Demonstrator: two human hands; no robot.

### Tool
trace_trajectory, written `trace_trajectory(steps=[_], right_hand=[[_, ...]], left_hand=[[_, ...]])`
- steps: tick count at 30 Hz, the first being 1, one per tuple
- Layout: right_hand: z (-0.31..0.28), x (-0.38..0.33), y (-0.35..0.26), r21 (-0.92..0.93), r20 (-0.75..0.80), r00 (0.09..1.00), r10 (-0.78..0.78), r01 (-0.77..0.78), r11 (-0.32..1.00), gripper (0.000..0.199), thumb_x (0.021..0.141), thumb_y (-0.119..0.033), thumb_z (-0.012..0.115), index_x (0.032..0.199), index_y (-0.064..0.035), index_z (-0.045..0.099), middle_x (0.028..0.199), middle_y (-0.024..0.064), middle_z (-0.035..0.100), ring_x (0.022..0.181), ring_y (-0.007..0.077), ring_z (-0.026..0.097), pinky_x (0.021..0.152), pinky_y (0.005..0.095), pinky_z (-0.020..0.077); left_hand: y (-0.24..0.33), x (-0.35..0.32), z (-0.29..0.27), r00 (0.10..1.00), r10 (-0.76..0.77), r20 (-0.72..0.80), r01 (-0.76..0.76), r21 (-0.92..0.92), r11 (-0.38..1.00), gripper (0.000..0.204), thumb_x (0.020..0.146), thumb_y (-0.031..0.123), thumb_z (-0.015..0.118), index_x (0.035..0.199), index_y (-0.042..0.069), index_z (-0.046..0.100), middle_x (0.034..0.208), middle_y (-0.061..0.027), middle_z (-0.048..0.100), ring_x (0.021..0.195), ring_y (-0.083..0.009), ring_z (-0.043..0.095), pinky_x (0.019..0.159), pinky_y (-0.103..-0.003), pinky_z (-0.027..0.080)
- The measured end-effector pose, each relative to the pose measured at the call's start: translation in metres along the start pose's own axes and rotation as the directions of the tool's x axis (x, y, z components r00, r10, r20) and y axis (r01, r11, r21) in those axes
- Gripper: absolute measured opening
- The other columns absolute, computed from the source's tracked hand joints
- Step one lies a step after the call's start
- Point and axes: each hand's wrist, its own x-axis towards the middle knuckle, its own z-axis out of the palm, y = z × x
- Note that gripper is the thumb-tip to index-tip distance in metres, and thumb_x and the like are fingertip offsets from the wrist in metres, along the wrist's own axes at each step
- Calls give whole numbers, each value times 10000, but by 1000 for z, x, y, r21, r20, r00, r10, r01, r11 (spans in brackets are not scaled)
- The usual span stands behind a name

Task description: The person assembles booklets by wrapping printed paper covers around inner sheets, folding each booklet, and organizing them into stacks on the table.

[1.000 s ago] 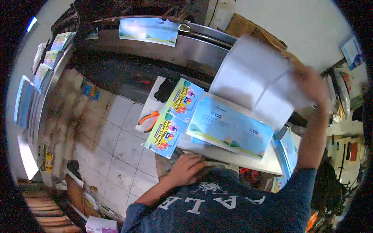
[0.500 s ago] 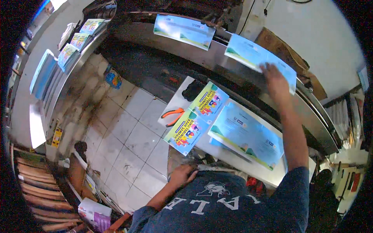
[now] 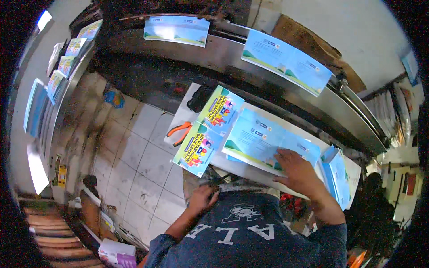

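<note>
While our right hand [image 3: 297, 172] lies over the lower right part of the blue printed sheet [image 3: 250, 131], right of the frame's centre, its fingers are loosely spread, not clenched; we cannot tell whether the thumb catches the edge. We judge that a light touch works best: fingers flat, one layer separated at the edge, no crease across the middle. Our left hand [image 3: 202, 199] rests near our lap, lower centre, and we cannot tell whether it grips anything.

Small lines of text and logo-like marks run across the sheet, too small for us to read surely. Bold dark titles over cartoon figures fill the yellow-and-blue printed covers [image 3: 196, 149] left of it, beside orange-handled pliers [image 3: 181, 127] on the white worktop [image 3: 184, 114]. Large pale letters cross our dark T-shirt [image 3: 286, 250], lower centre.
</note>
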Motion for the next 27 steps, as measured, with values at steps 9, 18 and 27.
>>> trace_trajectory(steps=[9,18,27], right_hand=[[-70,15,14,300,173,982,77,-127,946,345,835,-128,557,1175,-73,576,1026,224,640,955,393,613,857,455,481],[-149,41,130,66,-282,838,467,-469,881,365,863,-165,591,1216,-72,585,1090,239,625,983,292,601,852,401,458],[-162,189,161,-149,-870,493,6,-275,950,434,908,-16,458,1324,-133,506,1352,129,506,1261,301,465,1054,375,367]], left_hand=[[7,5,-9,998,24,-58,-21,66,998,176,835,214,636,941,74,658,853,-136,635,779,-320,628,688,-427,501],[-4,6,-11,994,-92,61,92,8,996,201,841,191,626,983,51,644,899,-144,648,820,-327,635,733,-428,516],[-4,2,-17,995,-98,-30,96,-51,994,227,848,192,610,1024,51,638,899,-148,636,847,-328,617,753,-438,493]])
